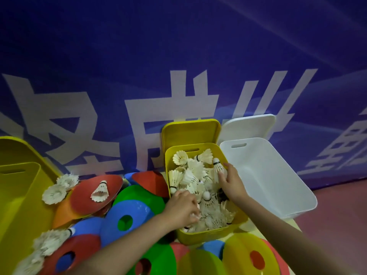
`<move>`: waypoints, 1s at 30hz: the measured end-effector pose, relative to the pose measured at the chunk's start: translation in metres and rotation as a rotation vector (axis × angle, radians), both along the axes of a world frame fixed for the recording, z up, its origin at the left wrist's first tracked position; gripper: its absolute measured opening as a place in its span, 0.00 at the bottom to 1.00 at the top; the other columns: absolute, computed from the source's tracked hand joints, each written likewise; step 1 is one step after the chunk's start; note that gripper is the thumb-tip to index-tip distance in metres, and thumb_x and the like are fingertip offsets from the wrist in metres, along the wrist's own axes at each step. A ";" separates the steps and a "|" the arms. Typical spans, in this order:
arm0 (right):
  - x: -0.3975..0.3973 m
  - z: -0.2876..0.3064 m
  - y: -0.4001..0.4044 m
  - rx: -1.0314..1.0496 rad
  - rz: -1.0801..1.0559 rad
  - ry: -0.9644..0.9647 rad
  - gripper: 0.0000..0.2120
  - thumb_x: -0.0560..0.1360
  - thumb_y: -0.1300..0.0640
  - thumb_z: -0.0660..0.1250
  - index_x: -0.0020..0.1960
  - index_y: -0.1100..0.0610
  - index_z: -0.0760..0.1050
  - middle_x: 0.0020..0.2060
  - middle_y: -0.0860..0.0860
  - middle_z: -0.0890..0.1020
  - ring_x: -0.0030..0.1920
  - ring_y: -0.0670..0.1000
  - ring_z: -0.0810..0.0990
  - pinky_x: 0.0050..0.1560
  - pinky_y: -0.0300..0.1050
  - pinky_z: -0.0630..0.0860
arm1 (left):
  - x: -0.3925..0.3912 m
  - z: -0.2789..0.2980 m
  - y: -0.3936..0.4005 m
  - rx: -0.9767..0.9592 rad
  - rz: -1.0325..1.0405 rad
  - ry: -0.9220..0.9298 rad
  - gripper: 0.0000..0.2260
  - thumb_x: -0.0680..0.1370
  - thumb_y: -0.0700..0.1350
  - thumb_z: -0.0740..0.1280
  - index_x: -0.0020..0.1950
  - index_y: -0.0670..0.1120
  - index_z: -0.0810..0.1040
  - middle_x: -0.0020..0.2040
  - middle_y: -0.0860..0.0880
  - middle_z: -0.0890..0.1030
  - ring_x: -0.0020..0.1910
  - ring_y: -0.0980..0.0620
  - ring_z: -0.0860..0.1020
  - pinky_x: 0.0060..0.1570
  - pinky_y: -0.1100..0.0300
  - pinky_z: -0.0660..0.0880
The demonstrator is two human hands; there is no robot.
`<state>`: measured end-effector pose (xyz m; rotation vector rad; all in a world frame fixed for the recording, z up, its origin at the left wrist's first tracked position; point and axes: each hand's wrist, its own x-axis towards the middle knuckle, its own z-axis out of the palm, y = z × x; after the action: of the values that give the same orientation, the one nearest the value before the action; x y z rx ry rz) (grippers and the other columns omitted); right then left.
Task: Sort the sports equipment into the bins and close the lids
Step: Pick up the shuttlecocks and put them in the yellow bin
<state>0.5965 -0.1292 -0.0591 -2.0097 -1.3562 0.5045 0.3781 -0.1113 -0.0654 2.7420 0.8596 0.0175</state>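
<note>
A small yellow bin (210,234) stands in the middle, its lid (191,132) propped upright behind it, and it holds several white shuttlecocks (190,175). My left hand (181,208) reaches over the bin's left wall, its fingers curled among the shuttlecocks at the front. My right hand (231,180) lies inside the bin on the right, its fingers around a shuttlecock (218,165). Loose shuttlecocks (54,193) lie on and beside the coloured disc cones (127,221) to the left.
An empty white bin (268,175) stands right of the yellow one, its lid (248,126) leaning against the blue wall banner. A larger yellow bin (17,195) is at the far left. More cones (250,255) lie in front.
</note>
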 end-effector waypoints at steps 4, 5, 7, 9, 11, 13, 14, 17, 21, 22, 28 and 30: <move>-0.001 -0.017 0.023 -0.165 0.017 -0.029 0.22 0.81 0.48 0.57 0.70 0.59 0.61 0.61 0.59 0.76 0.60 0.60 0.75 0.55 0.50 0.72 | -0.003 -0.003 -0.002 -0.030 0.037 -0.098 0.19 0.75 0.64 0.62 0.59 0.57 0.79 0.57 0.55 0.76 0.60 0.55 0.67 0.62 0.59 0.59; -0.003 -0.022 0.027 -0.181 0.007 -0.027 0.21 0.81 0.49 0.56 0.69 0.59 0.63 0.60 0.59 0.77 0.59 0.60 0.76 0.53 0.50 0.72 | -0.006 -0.002 -0.003 -0.085 0.068 -0.161 0.18 0.75 0.64 0.62 0.58 0.57 0.79 0.57 0.56 0.77 0.59 0.56 0.68 0.62 0.61 0.60; -0.005 -0.030 0.034 -0.178 0.005 -0.025 0.18 0.81 0.50 0.56 0.67 0.59 0.66 0.58 0.59 0.79 0.57 0.60 0.77 0.50 0.49 0.73 | -0.010 -0.003 -0.003 -0.210 0.136 -0.331 0.15 0.75 0.62 0.63 0.54 0.56 0.81 0.53 0.57 0.78 0.57 0.60 0.71 0.63 0.59 0.66; -0.003 -0.036 0.039 -0.179 0.017 -0.025 0.18 0.81 0.50 0.57 0.66 0.60 0.68 0.57 0.58 0.79 0.55 0.59 0.78 0.48 0.47 0.72 | -0.010 -0.005 -0.002 -0.298 0.221 -0.501 0.12 0.76 0.57 0.64 0.52 0.53 0.82 0.50 0.57 0.78 0.54 0.62 0.72 0.58 0.58 0.71; 0.001 -0.037 0.043 -0.209 0.025 0.022 0.19 0.80 0.50 0.58 0.67 0.59 0.70 0.52 0.57 0.81 0.47 0.56 0.79 0.39 0.43 0.71 | -0.010 -0.004 0.004 -0.300 0.376 -0.621 0.08 0.78 0.48 0.65 0.53 0.52 0.81 0.51 0.58 0.76 0.54 0.62 0.72 0.58 0.66 0.69; 0.007 -0.033 0.045 -0.247 0.066 0.059 0.18 0.79 0.49 0.60 0.64 0.57 0.73 0.45 0.54 0.81 0.39 0.52 0.76 0.33 0.40 0.67 | -0.015 -0.003 0.017 -0.153 0.556 -0.662 0.10 0.78 0.42 0.65 0.56 0.51 0.80 0.54 0.57 0.74 0.56 0.59 0.70 0.57 0.72 0.64; 0.010 -0.030 0.045 -0.259 0.101 0.042 0.16 0.79 0.49 0.60 0.61 0.57 0.75 0.44 0.54 0.81 0.39 0.52 0.75 0.35 0.41 0.68 | -0.020 -0.004 0.026 -0.097 0.630 -0.634 0.12 0.77 0.41 0.65 0.59 0.51 0.79 0.55 0.56 0.73 0.58 0.57 0.69 0.58 0.70 0.64; 0.010 -0.023 0.040 -0.293 0.209 -0.130 0.13 0.81 0.51 0.57 0.45 0.58 0.75 0.39 0.54 0.78 0.42 0.57 0.76 0.41 0.45 0.71 | -0.030 -0.006 0.049 -0.213 0.768 -0.419 0.20 0.78 0.46 0.65 0.70 0.52 0.69 0.63 0.49 0.71 0.61 0.49 0.70 0.60 0.59 0.69; -0.005 -0.008 0.038 -0.409 0.225 -0.494 0.23 0.81 0.44 0.50 0.64 0.60 0.69 0.61 0.59 0.74 0.61 0.61 0.72 0.57 0.52 0.70 | -0.031 -0.006 0.051 -0.343 0.709 -0.481 0.22 0.81 0.48 0.60 0.75 0.52 0.62 0.64 0.47 0.71 0.54 0.52 0.75 0.53 0.58 0.74; -0.010 -0.002 0.038 -0.390 0.199 -0.553 0.25 0.81 0.43 0.49 0.67 0.59 0.67 0.63 0.58 0.73 0.63 0.60 0.70 0.61 0.53 0.69 | -0.035 -0.007 0.050 -0.358 0.719 -0.537 0.22 0.81 0.48 0.60 0.75 0.52 0.61 0.65 0.48 0.71 0.54 0.53 0.75 0.53 0.59 0.74; -0.067 0.026 0.043 -0.049 0.198 -0.500 0.25 0.79 0.45 0.50 0.71 0.56 0.67 0.64 0.56 0.74 0.64 0.57 0.71 0.63 0.52 0.67 | -0.097 -0.014 0.054 -0.361 0.755 -0.576 0.22 0.82 0.48 0.58 0.76 0.52 0.59 0.62 0.50 0.72 0.49 0.56 0.76 0.48 0.59 0.76; -0.099 0.031 0.044 0.040 0.252 -0.431 0.24 0.77 0.47 0.53 0.69 0.58 0.70 0.61 0.57 0.77 0.61 0.58 0.73 0.60 0.52 0.70 | -0.124 -0.018 0.063 -0.352 0.776 -0.558 0.21 0.82 0.46 0.59 0.75 0.51 0.61 0.61 0.49 0.73 0.51 0.53 0.76 0.51 0.57 0.75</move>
<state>0.4980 -0.0849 -0.0285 -1.9970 -1.8769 0.1498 0.2541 -0.0481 -0.0831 1.7880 1.4889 0.6658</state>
